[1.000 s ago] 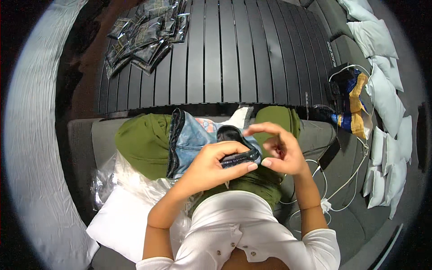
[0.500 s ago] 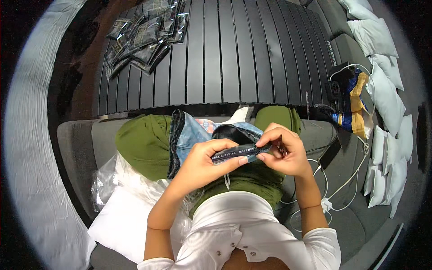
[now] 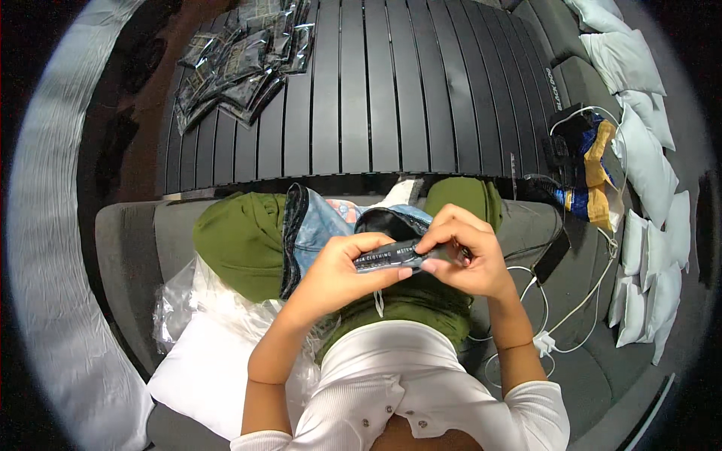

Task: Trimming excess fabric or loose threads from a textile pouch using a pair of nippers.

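Above my lap I hold a slim black packet in clear plastic [image 3: 378, 259], with pale lettering along its visible edge. My left hand [image 3: 338, 272] is closed on one end, thumb along the near side and fingers behind. At the other end my right hand [image 3: 474, 255] pinches the plastic between thumb and fingertips, its remaining fingers curled. Just beyond the packet, a blue denim piece with a dark lining [image 3: 320, 223] lies across my lap between my green-clad knees. My hands hide part of it.
Similar black packets [image 3: 242, 59] lie piled at the far left of the black slatted table [image 3: 410, 98]. A white pillow [image 3: 203, 376] and crumpled clear plastic [image 3: 177, 312] rest at my left. Cables with a white plug [image 3: 544, 343] and a blue-and-yellow bag [image 3: 599, 177] are at my right.
My right hand has slid slightly left along the packet, and its fingers now cover more of the lettered edge. The left hand stays almost where it was.
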Tool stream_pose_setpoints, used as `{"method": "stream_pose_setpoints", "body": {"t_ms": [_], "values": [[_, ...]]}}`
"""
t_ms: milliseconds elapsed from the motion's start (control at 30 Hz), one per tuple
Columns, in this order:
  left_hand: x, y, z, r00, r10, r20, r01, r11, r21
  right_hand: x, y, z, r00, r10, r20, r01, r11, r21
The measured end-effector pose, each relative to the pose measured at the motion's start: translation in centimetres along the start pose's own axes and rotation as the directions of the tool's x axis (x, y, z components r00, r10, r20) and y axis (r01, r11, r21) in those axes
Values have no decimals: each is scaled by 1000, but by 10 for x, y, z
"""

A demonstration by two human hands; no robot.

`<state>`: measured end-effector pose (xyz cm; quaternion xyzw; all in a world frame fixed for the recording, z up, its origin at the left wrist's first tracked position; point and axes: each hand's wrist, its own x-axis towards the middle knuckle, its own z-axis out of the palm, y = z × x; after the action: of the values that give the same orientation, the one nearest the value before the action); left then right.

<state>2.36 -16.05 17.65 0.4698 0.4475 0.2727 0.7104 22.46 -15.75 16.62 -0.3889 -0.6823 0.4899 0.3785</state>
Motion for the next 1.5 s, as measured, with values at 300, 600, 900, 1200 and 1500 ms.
{"method": "stream_pose_setpoints", "body": {"t_ms": [300,600,900,1200,1500], "values": [[1,-11,1,996,-67,61,79,973,-217,-1,3,15,947,-278,-160,238,944,-229],[4,-15,11,998,-55,-30,50,986,-158,-6,4,20,965,-170,-201,144,980,-137],[4,-4,14,999,-17,-45,9,984,-178,-3,17,-2,748,53,-662,189,939,288],[10,-21,10,997,-83,6,77,896,-437,-8,2,6,932,-125,-341,57,977,-203],[9,-20,9,990,-143,-16,104,786,-610,2,11,23,871,-439,-219,293,824,-485]]}}
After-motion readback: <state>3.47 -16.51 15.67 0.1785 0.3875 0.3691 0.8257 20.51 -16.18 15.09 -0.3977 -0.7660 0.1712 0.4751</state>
